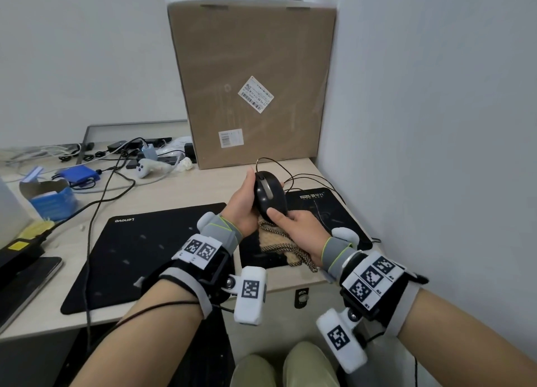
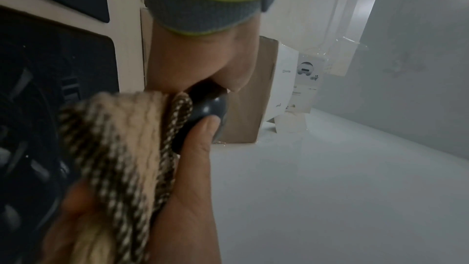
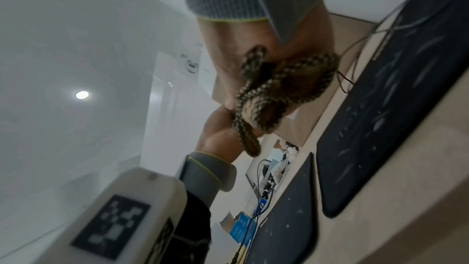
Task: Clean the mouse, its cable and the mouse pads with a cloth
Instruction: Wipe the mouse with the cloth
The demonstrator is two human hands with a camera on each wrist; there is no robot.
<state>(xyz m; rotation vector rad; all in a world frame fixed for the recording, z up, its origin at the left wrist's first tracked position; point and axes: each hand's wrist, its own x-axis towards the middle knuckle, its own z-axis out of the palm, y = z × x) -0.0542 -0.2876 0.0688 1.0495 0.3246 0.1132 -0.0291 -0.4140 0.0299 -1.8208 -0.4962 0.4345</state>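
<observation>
My left hand grips a black wired mouse from its left side and holds it up above the desk. My right hand holds a beige-and-brown woven cloth bunched under the mouse's rear end, its thumb lying on the mouse's top. The cable loops from the mouse's nose back across the desk. Below lie a large black Lenovo pad and a smaller black pad. In the left wrist view the mouse sits between the two hands, with the cloth beside it. The right wrist view has the cloth bunched in my right palm.
A tall cardboard box stands at the back of the desk, and a wall closes the right side. Tangled cables, a white controller and a blue carton crowd the back left. A dark device lies at the left edge.
</observation>
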